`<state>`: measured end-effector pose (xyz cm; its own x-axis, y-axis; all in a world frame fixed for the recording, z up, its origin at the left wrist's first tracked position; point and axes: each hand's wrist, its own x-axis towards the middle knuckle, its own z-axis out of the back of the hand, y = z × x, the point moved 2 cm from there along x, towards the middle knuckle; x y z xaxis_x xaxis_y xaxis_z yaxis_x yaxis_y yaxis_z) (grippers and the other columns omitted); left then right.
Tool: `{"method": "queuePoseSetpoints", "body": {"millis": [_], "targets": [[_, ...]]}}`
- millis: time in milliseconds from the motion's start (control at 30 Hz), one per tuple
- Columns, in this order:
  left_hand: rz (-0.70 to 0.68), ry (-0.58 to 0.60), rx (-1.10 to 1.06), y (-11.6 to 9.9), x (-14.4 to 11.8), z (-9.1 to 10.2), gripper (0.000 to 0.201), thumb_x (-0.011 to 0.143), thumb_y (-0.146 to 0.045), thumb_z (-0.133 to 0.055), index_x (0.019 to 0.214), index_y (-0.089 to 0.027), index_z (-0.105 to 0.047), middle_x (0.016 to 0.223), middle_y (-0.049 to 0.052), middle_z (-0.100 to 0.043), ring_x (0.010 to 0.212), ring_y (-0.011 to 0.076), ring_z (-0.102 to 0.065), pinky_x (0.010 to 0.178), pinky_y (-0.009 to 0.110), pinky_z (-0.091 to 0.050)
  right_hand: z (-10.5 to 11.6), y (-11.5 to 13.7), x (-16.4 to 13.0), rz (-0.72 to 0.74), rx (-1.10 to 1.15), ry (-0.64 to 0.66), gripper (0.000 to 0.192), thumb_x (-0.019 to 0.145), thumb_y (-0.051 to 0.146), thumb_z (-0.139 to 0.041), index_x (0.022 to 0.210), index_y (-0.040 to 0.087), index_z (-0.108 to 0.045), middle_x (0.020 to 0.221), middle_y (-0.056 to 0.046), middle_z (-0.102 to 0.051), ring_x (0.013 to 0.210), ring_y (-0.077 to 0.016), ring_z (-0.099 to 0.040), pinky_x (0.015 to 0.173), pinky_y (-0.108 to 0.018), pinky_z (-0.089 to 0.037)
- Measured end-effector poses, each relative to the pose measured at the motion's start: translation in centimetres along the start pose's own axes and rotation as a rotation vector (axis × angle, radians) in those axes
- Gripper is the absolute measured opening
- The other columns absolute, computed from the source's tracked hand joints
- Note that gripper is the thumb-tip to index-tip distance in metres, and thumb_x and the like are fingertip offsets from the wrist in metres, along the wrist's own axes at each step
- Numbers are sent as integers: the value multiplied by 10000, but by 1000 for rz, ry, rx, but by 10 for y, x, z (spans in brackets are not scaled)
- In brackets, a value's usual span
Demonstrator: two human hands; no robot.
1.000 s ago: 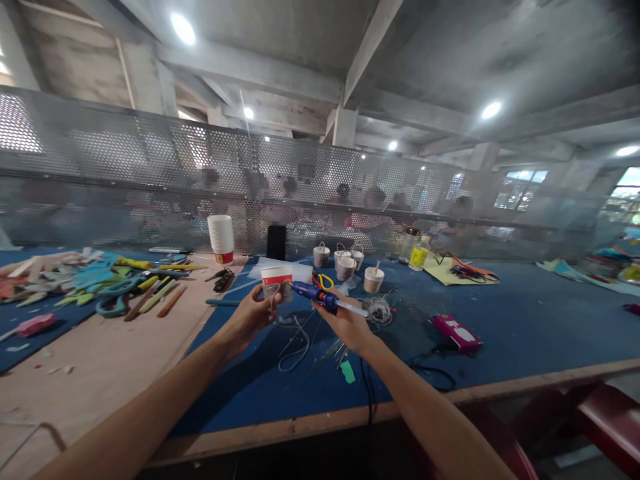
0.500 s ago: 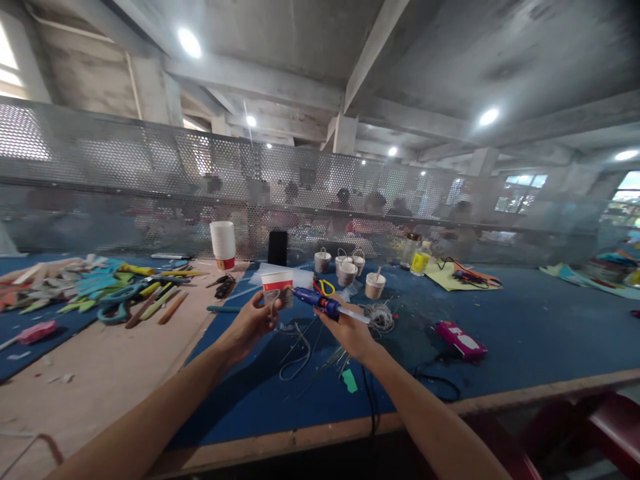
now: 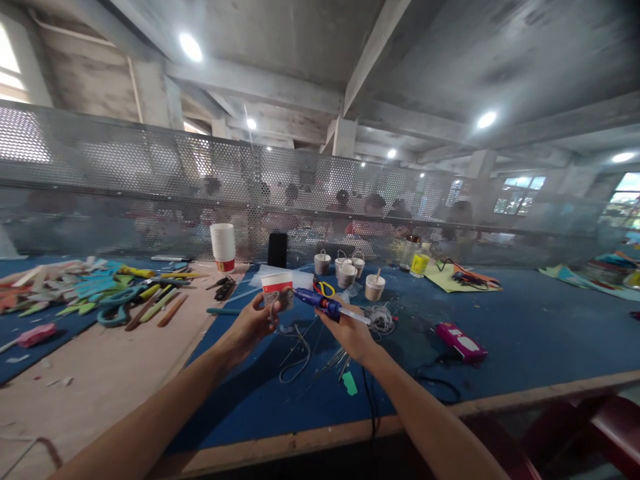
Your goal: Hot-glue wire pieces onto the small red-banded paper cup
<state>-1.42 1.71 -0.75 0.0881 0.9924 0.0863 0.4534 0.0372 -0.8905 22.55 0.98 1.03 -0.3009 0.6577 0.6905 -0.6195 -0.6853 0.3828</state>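
A cup (image 3: 277, 283) is gripped by the left hand (image 3: 253, 323); right of the cup, a glue gun (image 3: 320, 304) is clasped in the right hand (image 3: 350, 330).

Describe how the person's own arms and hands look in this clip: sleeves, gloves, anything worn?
Both arms are bare along their whole visible length, with no sleeve in the frame. The left hand and right hand wear no gloves. No watch, bracelet or ring can be made out, though the hands are small in the picture.
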Motion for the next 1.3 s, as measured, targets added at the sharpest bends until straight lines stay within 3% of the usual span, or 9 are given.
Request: {"method": "queuePoseSetpoints", "body": {"millis": [333, 733, 1133, 1300], "targets": [[-7, 42, -32, 0, 0, 1, 480, 652, -281, -931, 1049, -170, -685, 829, 1, -652, 558, 55, -540, 486, 169, -409, 3, 1, 0, 5, -29, -6, 255, 969, 448, -544, 961, 205, -620, 716, -26, -679, 629, -204, -648, 587, -264, -454], [15, 64, -58, 2, 2, 5, 396, 687, -286, -913, 998, -176, -692, 775, -27, -591, 563, 54, -534, 480, 160, -417, 3, -1, 2, -13, -10, -38, 256, 955, 441, -569, 940, 193, -629, 727, -43, -693, 629, -209, -653, 592, -277, -459], [47, 60, -42, -10, -11, -8, 431, 722, -305, -883, 1101, -166, -732, 963, 43, -674, 611, 66, -559, 517, 187, -430, -3, -7, 2, 1, 80, -45, 286, 956, 452, -575, 1045, 194, -662, 843, -66, -731, 742, -239, -694, 671, -317, -526], [59, 53, -68, -9, -10, -8, 371, 711, -288, -889, 1024, -162, -734, 831, 2, -623, 600, 74, -544, 518, 195, -419, -1, -4, 2, -2, 71, -39, 309, 954, 466, -577, 1057, 191, -673, 825, -64, -729, 692, -230, -679, 655, -316, -519]]}}
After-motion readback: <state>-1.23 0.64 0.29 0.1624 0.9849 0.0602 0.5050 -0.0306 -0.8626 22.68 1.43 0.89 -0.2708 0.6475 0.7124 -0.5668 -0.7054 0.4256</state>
